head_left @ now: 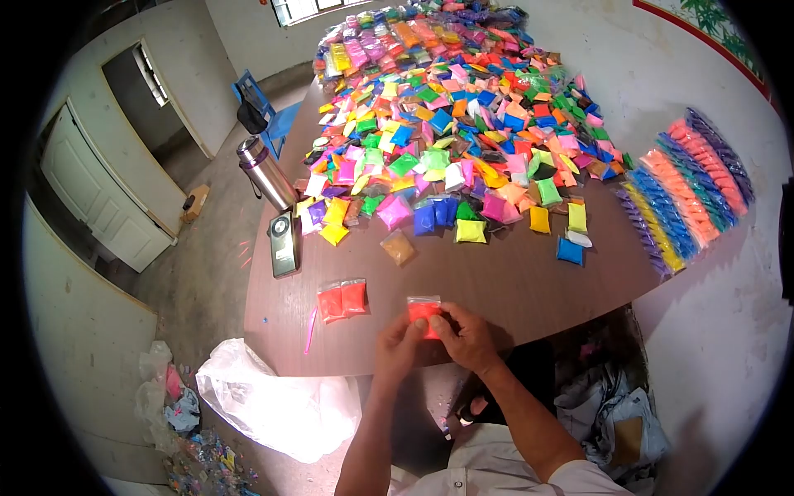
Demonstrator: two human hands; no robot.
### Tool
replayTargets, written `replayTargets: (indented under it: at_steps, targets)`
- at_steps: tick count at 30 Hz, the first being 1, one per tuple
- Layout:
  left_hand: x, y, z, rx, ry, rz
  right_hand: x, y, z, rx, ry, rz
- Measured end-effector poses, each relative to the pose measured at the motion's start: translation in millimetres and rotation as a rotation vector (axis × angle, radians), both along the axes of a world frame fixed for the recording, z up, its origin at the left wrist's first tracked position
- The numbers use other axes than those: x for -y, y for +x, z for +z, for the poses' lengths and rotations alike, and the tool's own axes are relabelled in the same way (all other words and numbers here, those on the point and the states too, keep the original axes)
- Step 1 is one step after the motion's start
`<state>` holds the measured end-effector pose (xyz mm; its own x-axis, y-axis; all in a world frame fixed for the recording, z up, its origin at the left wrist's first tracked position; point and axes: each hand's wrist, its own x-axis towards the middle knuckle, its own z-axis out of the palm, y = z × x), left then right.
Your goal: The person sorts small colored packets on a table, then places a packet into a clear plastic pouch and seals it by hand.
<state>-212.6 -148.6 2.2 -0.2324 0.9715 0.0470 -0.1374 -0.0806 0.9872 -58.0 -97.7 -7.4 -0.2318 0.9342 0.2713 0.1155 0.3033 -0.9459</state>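
Both hands grip a small clear bag of red-orange clay-like filling [424, 309] just above the table's front edge. My left hand [400, 341] pinches its left side, thumb on the face of the bag. On the other side, my right hand [465, 337] closes on it with the thumb pressed near the middle. The bag's clear top strip points away from me. To the left lie red bags of the same kind [341, 301], side by side on the table. A thin pink stick [310, 331] rests beside them.
Many colourful small bags [463, 149] are heaped across the brown table [463, 277]. A steel flask [269, 175] and a black-and-silver device [283, 245] stand at the left edge. Rows of bagged packets [682, 194] lie at right. A white plastic bag [273, 405] hangs below the front edge.
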Motion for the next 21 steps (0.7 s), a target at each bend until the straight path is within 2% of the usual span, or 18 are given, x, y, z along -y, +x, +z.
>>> replayTargets:
  at_steps: [5,8,11,17,19,21]
  targets:
    - [0,-2,-2,-0.054,-0.059,-0.020,1,2,-3,-0.031,-0.069,0.025]
    - [1,-2,1,-0.069,-0.111,-0.046,0,2,-11,-0.148,-0.177,-0.009]
    - [1,-5,-5,-0.061,-0.126,-0.044,1,1,-11,-0.090,-0.134,-0.065]
    - [1,-7,-8,-0.042,-0.067,-0.019,-1,3,-4,0.045,-0.087,0.021]
    - [2,-6,-3,-0.021,-0.098,-0.026,1,3,-4,-0.152,-0.198,0.064]
    - [1,-4,-1,-0.064,-0.122,-0.038,0,4,-2,-0.140,-0.223,0.058]
